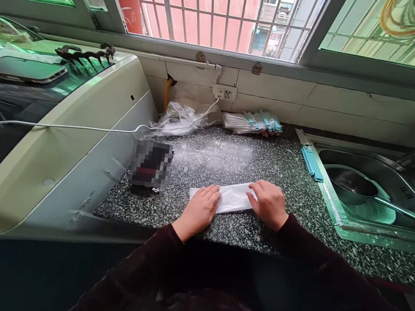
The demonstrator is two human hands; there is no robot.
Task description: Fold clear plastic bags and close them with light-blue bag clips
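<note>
A folded white strip point(234, 198), thin cloth or plastic (I cannot tell which), lies on the speckled counter in front of me. My left hand point(200, 207) rests flat on its left end, fingers stretched out side by side. At the other end is my right hand point(268, 204), its fingers curled over the strip's edge and its thumb on the near side. Behind them, by the wall, is a pile of clear plastic packets with light blue strips point(255, 122). A dark, pixelated item point(150, 164) lies to the left of my left hand.
To the right, a steel sink point(360, 163) holds a pan point(349, 184) and a green colander point(382, 213). Light blue strips point(312, 164) lie at its rim. A white cable point(79, 129) runs to the wall socket point(224, 93) past crumpled clear plastic point(182, 116). A washing machine point(90, 127) stands left.
</note>
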